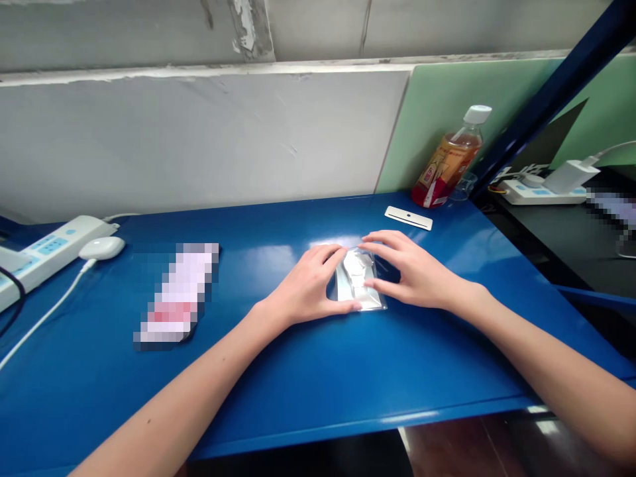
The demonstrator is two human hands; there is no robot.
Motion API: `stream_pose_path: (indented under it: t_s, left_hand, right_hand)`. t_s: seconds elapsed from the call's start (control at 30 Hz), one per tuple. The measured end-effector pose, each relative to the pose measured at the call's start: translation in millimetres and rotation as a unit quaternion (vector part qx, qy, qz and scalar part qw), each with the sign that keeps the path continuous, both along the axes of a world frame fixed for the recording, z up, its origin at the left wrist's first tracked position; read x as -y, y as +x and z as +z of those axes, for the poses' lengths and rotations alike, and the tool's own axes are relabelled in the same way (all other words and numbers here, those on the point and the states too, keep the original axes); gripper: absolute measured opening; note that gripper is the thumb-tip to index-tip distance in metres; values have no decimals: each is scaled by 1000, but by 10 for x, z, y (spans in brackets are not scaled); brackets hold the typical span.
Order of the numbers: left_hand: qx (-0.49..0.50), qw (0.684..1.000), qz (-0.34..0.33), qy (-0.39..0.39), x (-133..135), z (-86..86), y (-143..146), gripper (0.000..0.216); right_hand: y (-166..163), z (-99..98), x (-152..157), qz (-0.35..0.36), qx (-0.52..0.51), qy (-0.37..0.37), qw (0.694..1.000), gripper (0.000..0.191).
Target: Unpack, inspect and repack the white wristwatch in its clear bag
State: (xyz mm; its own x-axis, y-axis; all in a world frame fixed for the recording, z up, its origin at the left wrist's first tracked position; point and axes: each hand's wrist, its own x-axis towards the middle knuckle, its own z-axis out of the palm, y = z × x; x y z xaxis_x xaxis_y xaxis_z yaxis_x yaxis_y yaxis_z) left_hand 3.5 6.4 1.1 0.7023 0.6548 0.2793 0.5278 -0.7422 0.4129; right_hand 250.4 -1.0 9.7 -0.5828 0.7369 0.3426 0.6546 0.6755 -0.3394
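A small clear plastic packet (371,301) with a shiny silver-white piece inside lies flat on the blue table, between my hands. My left hand (311,285) spans its left side, the thumb on the near edge and the fingertips by the far edge. From the right, my right hand (415,268) reaches over the packet with fingers apart and curved. Its thumb tip overlaps the silver piece, and its other fingertips are near the far edge; whether they press on it I cannot tell. The exact kind of the piece inside is unclear.
Behind my right hand lies a flat white strip (408,218) with a dark slot. A drink bottle (450,159) leans against the green panel. Left are a blurred-out phone (179,291), a white case (102,248) on a cable and a power strip (54,245). The blue table (318,384) ends at a wall.
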Motion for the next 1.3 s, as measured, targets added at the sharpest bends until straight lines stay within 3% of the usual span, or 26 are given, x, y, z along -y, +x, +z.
stream_pose_path:
  t_s: [0.07,0.2,0.57,0.77,0.9,1.13,1.3]
  left_hand:
    - [0,1000,1,4,-7,2,-5,84]
    - [-32,999,1,15,-22,9,-28,79]
    - [-144,984,58,81,42,87,58,73]
    - [-48,985,122,112,129,-53,33,59]
    - [-5,988,119,103,133,-81,-21,52]
    - [-31,997,63,16,83,-35,-139,85]
    - [-59,997,52,-9,78,-25,-169,92]
  right_hand:
    - [36,-4,2,48,53,-19,997,66]
    - [55,-40,4,53,87,-58,993,84]
    - [5,-44,-32,62,69,-54,994,85]
    - [6,-64,-35,59,61,-64,994,86]
    - [-2,-61,-31,63,59,-65,994,86]
    - [26,-39,-26,39,74,-99,992,101]
    - [49,-23,-36,55,96,-100,989,100]
